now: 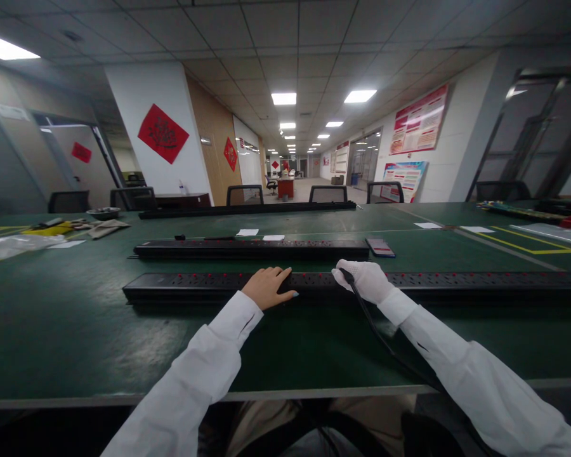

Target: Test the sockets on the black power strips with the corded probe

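A long black power strip (pixel 209 287) with a row of sockets and red dots lies across the green table in front of me. My left hand (pixel 268 287) is bare and rests on it, fingers spread, thumb along the near side. In a white glove, my right hand (pixel 364 280) is closed around the end of a black power cord (pixel 372 325), just over the strip's sockets. My fingers hide the tip of that end, so I cannot tell whether it is in a socket. From there the cord runs down beside my right sleeve.
Behind lies a second, shorter black power strip (pixel 252 250), with a phone-like flat object (pixel 379 247) at its right end. Farther back is another long black bar (pixel 247 209). Yellow items (pixel 52 228) and a cloth (pixel 107 228) lie left; papers (pixel 273 238) are scattered around.
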{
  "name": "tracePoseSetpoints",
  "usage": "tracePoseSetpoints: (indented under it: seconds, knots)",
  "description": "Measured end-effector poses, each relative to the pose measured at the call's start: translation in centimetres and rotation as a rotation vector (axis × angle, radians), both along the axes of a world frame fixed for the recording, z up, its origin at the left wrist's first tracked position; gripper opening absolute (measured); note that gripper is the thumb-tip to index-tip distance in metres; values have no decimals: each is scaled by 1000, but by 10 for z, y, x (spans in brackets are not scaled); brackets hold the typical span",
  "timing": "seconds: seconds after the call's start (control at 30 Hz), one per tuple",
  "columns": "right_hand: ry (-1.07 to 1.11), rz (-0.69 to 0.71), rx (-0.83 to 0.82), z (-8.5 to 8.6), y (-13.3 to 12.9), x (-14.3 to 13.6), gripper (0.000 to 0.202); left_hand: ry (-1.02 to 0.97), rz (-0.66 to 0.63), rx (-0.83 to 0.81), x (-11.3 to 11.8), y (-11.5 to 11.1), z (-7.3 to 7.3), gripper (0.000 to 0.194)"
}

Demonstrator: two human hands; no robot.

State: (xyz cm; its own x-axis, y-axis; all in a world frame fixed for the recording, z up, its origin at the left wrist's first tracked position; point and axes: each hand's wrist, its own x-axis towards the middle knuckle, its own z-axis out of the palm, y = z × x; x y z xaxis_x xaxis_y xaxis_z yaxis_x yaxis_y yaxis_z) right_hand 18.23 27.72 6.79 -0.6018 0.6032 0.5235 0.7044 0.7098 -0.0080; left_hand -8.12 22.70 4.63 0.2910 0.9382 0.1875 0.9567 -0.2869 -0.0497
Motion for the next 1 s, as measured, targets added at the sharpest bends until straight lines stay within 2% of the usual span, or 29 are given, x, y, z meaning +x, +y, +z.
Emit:
tracePoseSetpoints:
  seconds: [0.2, 0.6, 1.0]
  knots:
    - [23, -3, 32, -4, 4, 0, 19, 9, -3, 10, 1, 0, 0, 72]
    - [23, -5, 12, -2, 1, -1, 14, 7, 3, 17, 1, -1, 0, 69]
    - [36, -5, 34, -5, 4, -1, 19, 8, 6, 39, 1, 0, -2, 66]
